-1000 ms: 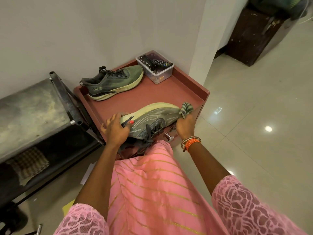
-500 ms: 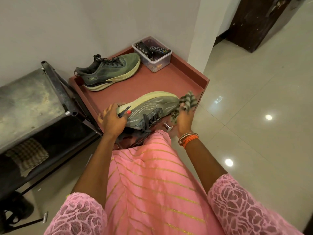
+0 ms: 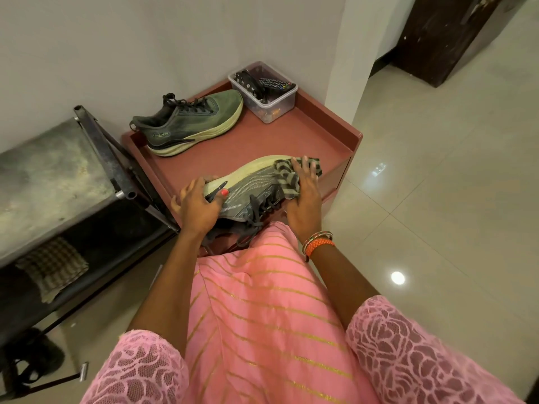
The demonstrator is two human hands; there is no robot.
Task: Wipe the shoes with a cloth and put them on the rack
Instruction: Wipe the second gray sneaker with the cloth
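Red cabinet top (image 3: 291, 135) by white wall; left hand (image 3: 198, 205) grips shoe (image 3: 250, 185), right hand (image 3: 303, 191) flat on cloth (image 3: 287, 177)

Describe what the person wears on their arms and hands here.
Both arms carry short pink lace sleeves with a rose pattern, bare below. The right wrist has orange and thin metal bangles. The left hand shows a red-painted thumbnail. No rings or gloves are visible on the right hand.

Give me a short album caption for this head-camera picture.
Left hand steadies a grey shoe while right hand presses a striped cloth on its toe.
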